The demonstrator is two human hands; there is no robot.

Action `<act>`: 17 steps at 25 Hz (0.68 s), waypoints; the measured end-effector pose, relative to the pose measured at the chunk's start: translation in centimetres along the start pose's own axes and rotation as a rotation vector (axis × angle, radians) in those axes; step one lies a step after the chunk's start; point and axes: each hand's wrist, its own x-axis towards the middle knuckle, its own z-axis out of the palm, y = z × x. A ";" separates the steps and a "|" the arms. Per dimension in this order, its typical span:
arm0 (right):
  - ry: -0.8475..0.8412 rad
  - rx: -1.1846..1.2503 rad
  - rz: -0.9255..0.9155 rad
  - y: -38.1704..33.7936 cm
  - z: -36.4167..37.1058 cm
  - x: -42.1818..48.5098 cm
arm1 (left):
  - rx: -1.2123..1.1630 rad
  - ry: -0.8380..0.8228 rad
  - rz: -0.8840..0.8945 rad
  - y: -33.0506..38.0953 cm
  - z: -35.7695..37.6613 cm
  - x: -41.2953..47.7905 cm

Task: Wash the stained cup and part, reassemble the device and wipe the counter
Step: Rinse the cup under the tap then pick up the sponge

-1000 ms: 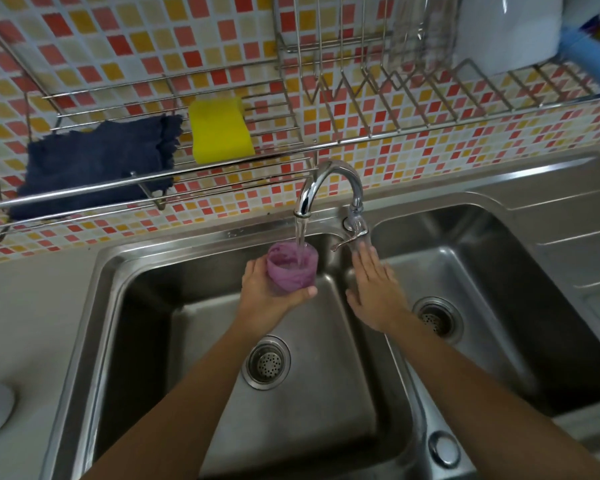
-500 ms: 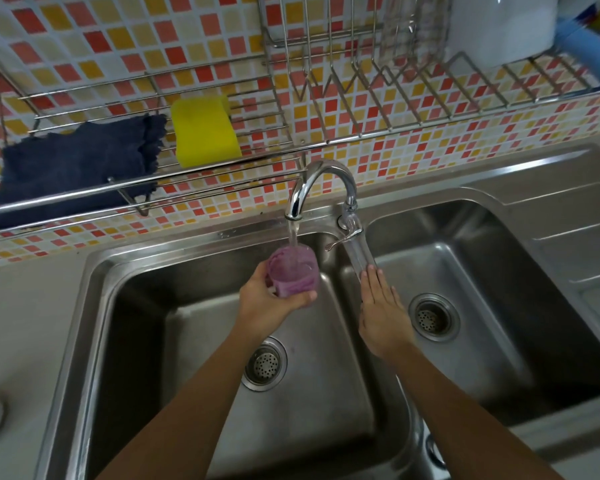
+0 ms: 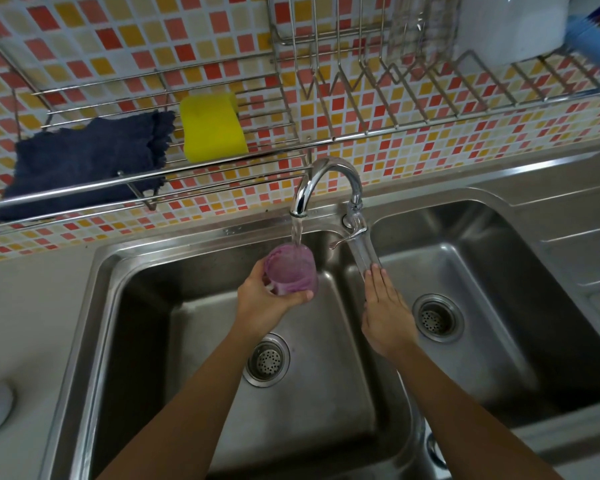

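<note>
the left hand (image 3: 260, 306) is wrapped around a purple-stained clear cup (image 3: 291, 270), fingers behind it and the thumb pressed across its lower front, holding it mouth-up and tipped slightly under the faucet (image 3: 326, 183). a stream of water (image 3: 296, 232) falls from the spout straight into the cup's opening. the cup sits above the left basin (image 3: 187, 341) of a double steel sink, at about 12 o'clock from that basin's drain (image 3: 266, 360). the right hand (image 3: 385, 310) lies flat and empty on the divider between the basins, fingers straight and held together, fingertips pointing to 12 o'clock at the base of the long lever handle (image 3: 357, 244); whether they touch it cannot be told. the right basin's drain (image 3: 437, 318) is at 3 o'clock from that hand. on the wire rack (image 3: 146, 199) over the tiled wall, at 10 o'clock from the cup, a yellow sponge (image 3: 213, 128) lies just beside a dark blue cloth (image 3: 84, 164).
</note>
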 end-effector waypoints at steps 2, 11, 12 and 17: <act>-0.014 -0.008 -0.006 0.0 0.0 0.0 | -0.010 -0.021 -0.009 -0.1 0.0 0.0; 0.037 0.032 -0.017 0.1 0.5 0.0 | -0.046 0.008 -0.037 -0.5 -0.3 0.0; 0.057 0.098 0.004 0.2 0.4 0.0 | -0.039 -0.001 -0.030 -0.6 -0.4 0.0; 0.223 0.377 0.069 0.1 -2.2 3.6 | -0.043 -0.006 -0.027 -0.8 -1.3 -0.1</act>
